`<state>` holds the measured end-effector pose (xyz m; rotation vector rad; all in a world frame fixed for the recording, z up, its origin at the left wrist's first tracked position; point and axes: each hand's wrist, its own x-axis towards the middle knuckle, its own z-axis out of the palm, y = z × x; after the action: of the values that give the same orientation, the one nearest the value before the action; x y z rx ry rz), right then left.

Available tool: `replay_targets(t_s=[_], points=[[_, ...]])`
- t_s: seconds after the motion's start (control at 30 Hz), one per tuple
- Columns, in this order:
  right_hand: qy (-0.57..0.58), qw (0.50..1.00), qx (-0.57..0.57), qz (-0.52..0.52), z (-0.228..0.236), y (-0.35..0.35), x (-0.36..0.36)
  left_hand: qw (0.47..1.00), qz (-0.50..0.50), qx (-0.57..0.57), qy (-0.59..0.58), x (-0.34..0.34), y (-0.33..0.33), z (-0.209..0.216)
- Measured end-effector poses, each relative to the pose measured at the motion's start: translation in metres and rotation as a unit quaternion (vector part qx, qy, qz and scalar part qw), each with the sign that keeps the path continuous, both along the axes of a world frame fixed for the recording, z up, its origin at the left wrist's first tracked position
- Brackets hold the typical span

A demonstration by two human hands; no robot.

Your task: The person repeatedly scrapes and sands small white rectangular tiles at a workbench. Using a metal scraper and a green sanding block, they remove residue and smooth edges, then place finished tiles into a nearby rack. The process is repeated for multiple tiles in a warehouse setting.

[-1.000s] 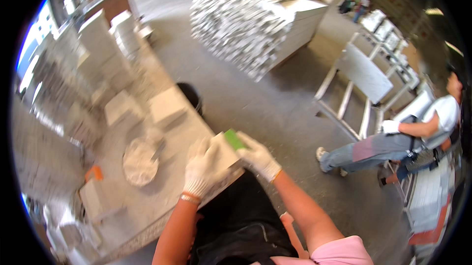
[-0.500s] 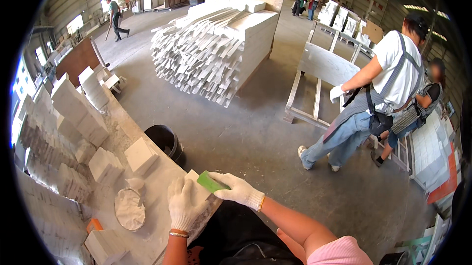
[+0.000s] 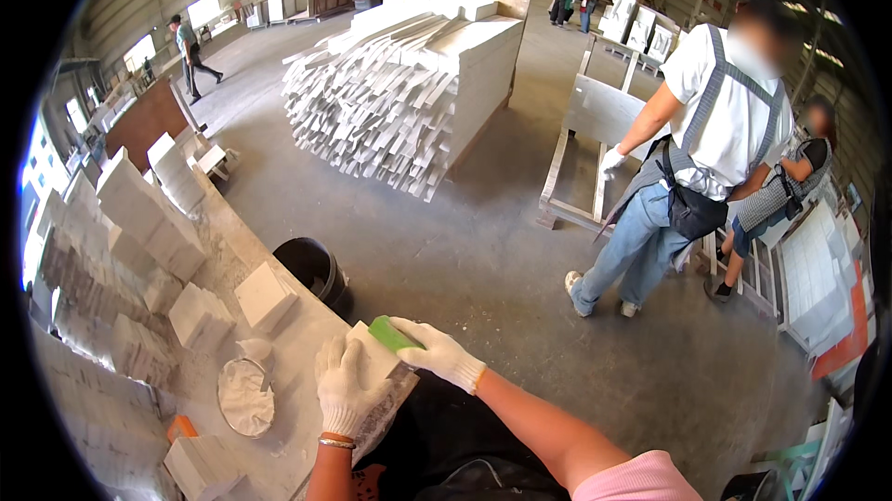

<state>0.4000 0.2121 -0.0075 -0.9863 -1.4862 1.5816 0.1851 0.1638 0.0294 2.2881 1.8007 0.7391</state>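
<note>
My left hand [image 3: 347,389], in a white knit glove, rests flat with fingers stretched along a pale stone tile [image 3: 373,359] at the bench's edge. In my gloved right hand [image 3: 440,353] is a green rectangular block [image 3: 393,334], gripped at its near end and touching the tile's right edge. What the underside of the green block looks like is hidden. Left of my left hand stands a round bowl [image 3: 245,397] of whitish powder. A small stack of square tiles [image 3: 266,296] lies farther up the bench.
Stacked pale tiles [image 3: 149,213] line the bench's left side. A black bucket [image 3: 314,270] stands beyond the bench edge. Farther off is a large pile of white strips [image 3: 381,101]. A co-worker [image 3: 711,148] stands at right beside a metal frame [image 3: 595,157]; another person [image 3: 790,185] is behind.
My right hand and the green block have shifted slightly left and up along the tile's edge. The near co-worker has turned; a distant person has walked left.
</note>
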Motion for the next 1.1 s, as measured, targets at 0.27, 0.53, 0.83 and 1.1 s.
replay_targets(t_s=[0.27, 0.53, 0.83, 1.1], points=[[-0.088, 0.993, 0.08, 0.026, 0.012, -0.014, 0.009, 1.0, 0.011, 0.016, -0.003, -0.003, -0.004, -0.007], [-0.079, 0.993, 0.078, 0.03, 0.009, -0.006, 0.005, 0.999, 0.008, 0.031, 0.004, -0.002, -0.005, -0.008], [-0.051, 0.996, 0.065, -0.039, 0.003, 0.0, 0.001, 0.999, -0.004, 0.029, 0.016, -0.001, -0.002, -0.005], [-0.112, 0.988, 0.097, -0.038, 0.012, -0.013, 0.008, 1.0, -0.004, 0.019, 0.004, -0.001, -0.001, -0.001]])
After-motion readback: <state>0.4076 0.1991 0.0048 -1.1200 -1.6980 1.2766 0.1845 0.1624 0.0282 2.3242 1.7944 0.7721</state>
